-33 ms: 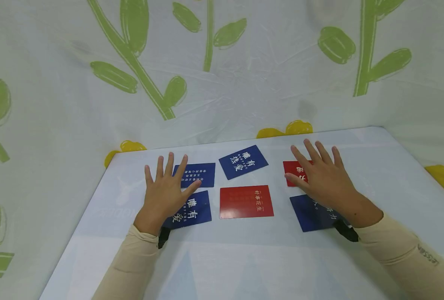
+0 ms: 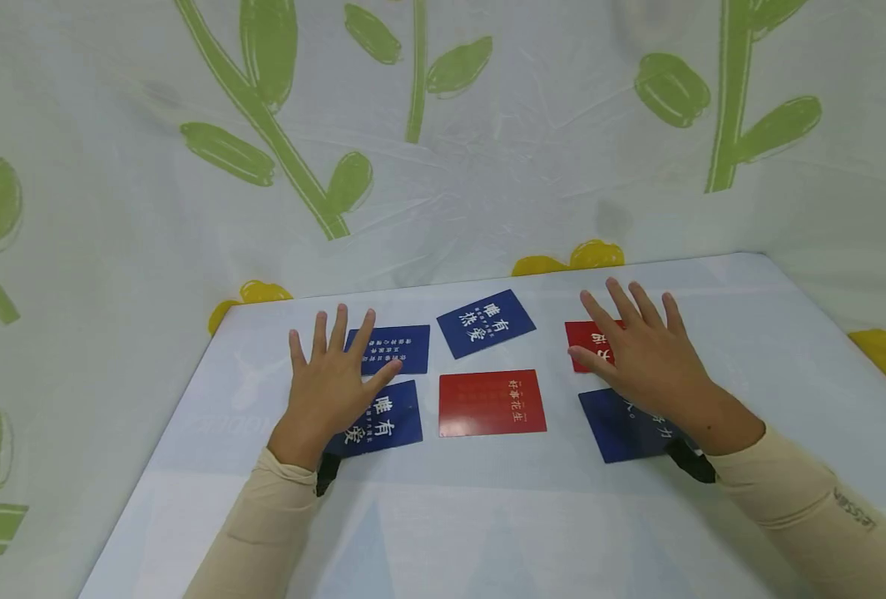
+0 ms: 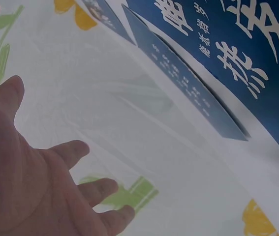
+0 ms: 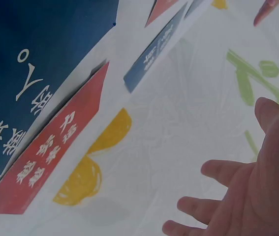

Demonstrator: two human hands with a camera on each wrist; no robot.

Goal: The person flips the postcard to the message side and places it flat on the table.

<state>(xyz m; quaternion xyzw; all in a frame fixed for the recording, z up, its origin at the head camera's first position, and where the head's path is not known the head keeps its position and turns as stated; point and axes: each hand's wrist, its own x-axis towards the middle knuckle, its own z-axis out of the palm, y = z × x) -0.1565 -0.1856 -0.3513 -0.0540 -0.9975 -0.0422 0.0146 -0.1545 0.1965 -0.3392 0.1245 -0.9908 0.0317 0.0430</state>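
My left hand (image 2: pixel 328 398) is held with fingers spread and straight over the left side of the table, gripping nothing. In the head view it partly covers a blue card with white characters (image 2: pixel 403 420) and overlaps another blue card (image 2: pixel 410 349) beyond it. On the right, my right hand (image 2: pixel 654 363) also has its fingers spread and holds nothing. It hides part of a red card (image 2: pixel 579 333) and part of a blue card (image 2: pixel 606 426). Between the hands lie a red card (image 2: pixel 480 405) and, farther back, a tilted blue card (image 2: pixel 485 324). Both wrist views show open palms.
The white table (image 2: pixel 443 516) has a far edge against a pale curtain (image 2: pixel 487 191) printed with green leaves and yellow shapes. Beige sleeves (image 2: pixel 251 528) cover both forearms, and a black strap piece (image 2: pixel 327 472) shows under the left wrist.
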